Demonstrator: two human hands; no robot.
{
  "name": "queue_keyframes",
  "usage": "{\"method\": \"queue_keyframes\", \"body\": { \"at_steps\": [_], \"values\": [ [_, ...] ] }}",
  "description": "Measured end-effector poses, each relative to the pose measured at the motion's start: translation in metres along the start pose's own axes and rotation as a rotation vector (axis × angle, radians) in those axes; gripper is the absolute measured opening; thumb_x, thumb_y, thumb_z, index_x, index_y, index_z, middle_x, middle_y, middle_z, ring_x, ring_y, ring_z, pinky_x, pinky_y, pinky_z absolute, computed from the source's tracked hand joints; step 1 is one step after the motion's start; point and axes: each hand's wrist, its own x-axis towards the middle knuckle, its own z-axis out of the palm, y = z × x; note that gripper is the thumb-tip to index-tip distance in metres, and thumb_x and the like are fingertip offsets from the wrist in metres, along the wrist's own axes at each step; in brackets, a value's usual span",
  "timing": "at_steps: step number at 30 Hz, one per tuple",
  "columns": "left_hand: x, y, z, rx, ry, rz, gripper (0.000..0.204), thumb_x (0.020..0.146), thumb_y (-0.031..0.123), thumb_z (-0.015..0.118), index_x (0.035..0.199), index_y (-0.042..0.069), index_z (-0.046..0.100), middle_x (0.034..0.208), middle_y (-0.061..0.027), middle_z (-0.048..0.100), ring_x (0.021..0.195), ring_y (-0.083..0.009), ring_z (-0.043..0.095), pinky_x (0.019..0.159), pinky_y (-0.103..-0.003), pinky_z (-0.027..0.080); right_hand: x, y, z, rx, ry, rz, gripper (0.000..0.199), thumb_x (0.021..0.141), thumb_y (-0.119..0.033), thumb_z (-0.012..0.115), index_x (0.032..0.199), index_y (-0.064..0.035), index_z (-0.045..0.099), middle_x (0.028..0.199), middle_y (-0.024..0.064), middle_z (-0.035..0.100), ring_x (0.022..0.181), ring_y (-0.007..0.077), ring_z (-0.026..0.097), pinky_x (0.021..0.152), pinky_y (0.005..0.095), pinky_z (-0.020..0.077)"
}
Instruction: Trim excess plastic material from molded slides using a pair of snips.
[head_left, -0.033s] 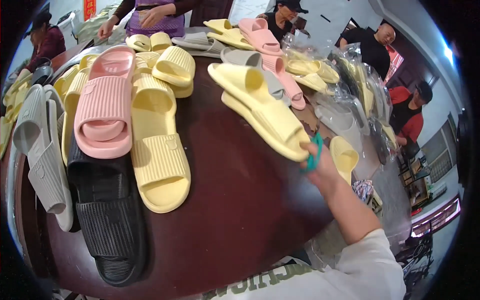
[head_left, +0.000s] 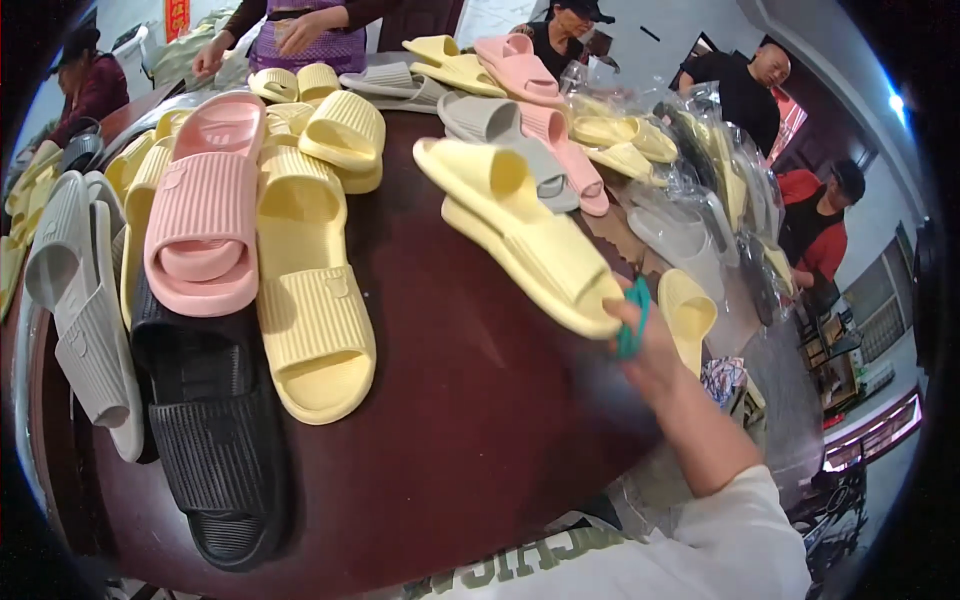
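Note:
My right hand (head_left: 645, 340) grips the toe end of a pair of yellow ribbed slide slippers (head_left: 545, 245) held above the dark red table, their heels pointing to the far left. A green band (head_left: 631, 316) hangs around my fingers. My left hand is out of view. To the left, a pink slide slipper (head_left: 207, 205) lies partly over a black slide slipper (head_left: 215, 440). Beside them are a long yellow pair (head_left: 315, 300) and a grey pair (head_left: 88, 325). Beyond the held pair lie grey slippers (head_left: 480, 118) and pink slippers (head_left: 565, 155).
The dark red table (head_left: 440, 450) curves along its near edge. Clear plastic bags with slippers (head_left: 725, 180) are heaped at the right. A single yellow slipper (head_left: 686, 312) stands just past my wrist. A person in a purple apron (head_left: 305, 45) works across the table; several others are around.
My right hand has shifted slightly down and to the right, and the toe end of the held yellow slippers has dipped with it. The other slippers stay put.

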Motion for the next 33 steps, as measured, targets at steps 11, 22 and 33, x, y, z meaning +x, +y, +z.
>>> {"method": "queue_keyframes", "body": {
  "at_steps": [11,22,33],
  "values": [
    [0.004,0.055,0.054,0.154,-0.134,0.047,0.023,0.086,0.02,0.052,0.073,0.002,0.055,0.062,-0.007,0.056,0.049,-0.0142,0.049,0.048,-0.026,0.039,-0.09,-0.004,-0.044,-0.306,-0.507,-0.028,0.042,0.079,-0.007,0.063,0.113,-0.0047,0.039,0.072,0.0061,0.057,0.067,0.0146,0.06,0.054,0.0245,0.0464],
    [0.077,0.161,0.106,0.758,0.779,0.503,0.034,0.083,0.017,0.06,0.112,0.001,0.053,0.076,-0.0071,0.059,0.057,-0.0151,0.054,0.052,-0.028,0.044,0.06,-0.005,0.046,-0.736,-0.282,-0.718,0.049,0.076,-0.027,0.065,0.112,-0.005,0.041,0.087,0.0199,0.058,0.082,0.0364,0.058,0.071,0.04,0.0453],
    [0.126,0.16,0.116,0.438,0.61,0.382,0.08,0.066,0.001,0.066,0.134,0.003,0.023,0.106,-0.0136,0.057,0.087,-0.0198,0.06,0.073,-0.029,0.048,-0.008,0.012,-0.003,-0.611,-0.409,-0.368,0.055,0.074,-0.021,0.07,0.114,-0.0029,0.037,0.085,0.0085,0.055,0.076,0.0145,0.054,0.069,0.0298,0.0453]
  ]
}}
